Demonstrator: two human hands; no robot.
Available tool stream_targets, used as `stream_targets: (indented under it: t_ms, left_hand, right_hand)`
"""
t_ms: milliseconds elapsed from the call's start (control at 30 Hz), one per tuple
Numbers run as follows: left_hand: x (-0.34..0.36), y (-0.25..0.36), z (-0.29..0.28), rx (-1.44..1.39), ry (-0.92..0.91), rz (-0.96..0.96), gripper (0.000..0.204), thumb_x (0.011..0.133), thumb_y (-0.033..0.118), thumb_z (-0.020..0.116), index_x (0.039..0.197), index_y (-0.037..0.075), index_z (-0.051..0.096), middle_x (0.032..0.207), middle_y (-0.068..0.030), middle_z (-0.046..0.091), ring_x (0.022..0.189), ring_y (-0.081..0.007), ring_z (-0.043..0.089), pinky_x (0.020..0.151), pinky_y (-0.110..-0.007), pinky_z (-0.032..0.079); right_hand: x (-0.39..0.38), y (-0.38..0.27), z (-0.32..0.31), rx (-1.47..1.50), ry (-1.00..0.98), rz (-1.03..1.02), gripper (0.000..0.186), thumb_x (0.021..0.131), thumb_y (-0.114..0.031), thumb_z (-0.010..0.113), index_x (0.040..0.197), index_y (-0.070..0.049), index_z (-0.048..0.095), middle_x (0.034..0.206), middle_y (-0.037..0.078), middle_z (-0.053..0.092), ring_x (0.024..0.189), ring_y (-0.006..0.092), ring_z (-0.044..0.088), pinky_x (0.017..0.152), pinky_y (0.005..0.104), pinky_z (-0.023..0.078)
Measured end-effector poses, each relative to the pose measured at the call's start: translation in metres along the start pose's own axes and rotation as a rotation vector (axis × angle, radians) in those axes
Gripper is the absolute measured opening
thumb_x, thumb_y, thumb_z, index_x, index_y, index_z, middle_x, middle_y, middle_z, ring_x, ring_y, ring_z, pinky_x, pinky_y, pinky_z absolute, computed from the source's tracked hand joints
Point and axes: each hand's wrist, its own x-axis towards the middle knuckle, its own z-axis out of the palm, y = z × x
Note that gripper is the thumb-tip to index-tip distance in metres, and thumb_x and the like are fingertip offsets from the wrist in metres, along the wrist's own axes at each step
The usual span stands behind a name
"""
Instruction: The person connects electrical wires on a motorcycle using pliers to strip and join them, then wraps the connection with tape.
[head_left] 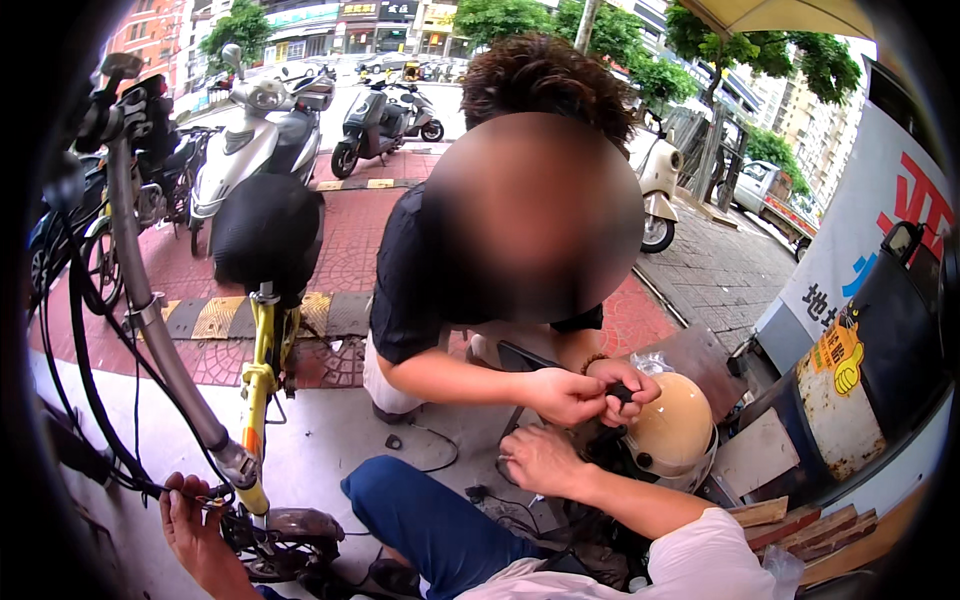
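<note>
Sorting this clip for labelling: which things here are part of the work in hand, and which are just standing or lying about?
In hand:
left hand on black cables of yellow bicycle
right hand beside cream helmet
co-worker's hands pinching a small black part

Lying about:
parked scooters
wood blocks

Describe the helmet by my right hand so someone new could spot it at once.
Start at the dark rusty drum on the right side and look left, down to the ground beside it. There sits the cream helmet, round and glossy, just right of your right hand. It is the only pale, smooth dome among dark cables and wooden scraps.
</note>
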Motion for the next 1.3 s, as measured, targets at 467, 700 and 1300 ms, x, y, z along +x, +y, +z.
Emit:
stream_targets:
  t_ms: [467,700,1300]
  left_hand:
    - [-0.017,0.024,0.014,0.665,-0.066,0.162,0.036,0.105,0.022,0.050,0.130,-0.003,0.062,0.127,-0.0141,0.066,0.110,-0.0269,0.066,0.087,-0.045,0.057]
    - [-0.014,0.021,-0.007,0.128,-0.044,0.027,0.025,0.098,0.015,0.057,0.120,0.002,0.061,0.116,-0.0087,0.064,0.109,-0.0210,0.066,0.065,-0.026,0.054]
    - [-0.009,0.017,0.041,-0.153,-0.129,-0.145,0.034,0.110,0.030,0.049,0.107,-0.001,0.063,0.104,-0.0119,0.071,0.094,-0.0200,0.072,0.069,-0.032,0.064]
  right_hand:
    - [0.017,-0.061,0.002,0.906,0.007,0.124,0.023,0.099,-0.019,0.061,0.117,-0.005,0.056,0.105,0.015,0.072,0.098,0.0322,0.071,0.086,0.0412,0.055]
    - [0.070,-0.160,-0.005,1.318,-0.178,-0.152,0.022,0.101,-0.015,0.058,0.117,-0.001,0.055,0.099,0.014,0.067,0.089,0.0267,0.066,0.084,0.0356,0.051]
    - [0.138,-0.288,-0.023,1.484,-0.385,-0.371,0.023,0.097,-0.019,0.070,0.113,-0.003,0.065,0.077,-0.001,0.054,0.071,0.0056,0.050,0.064,0.0240,0.042]
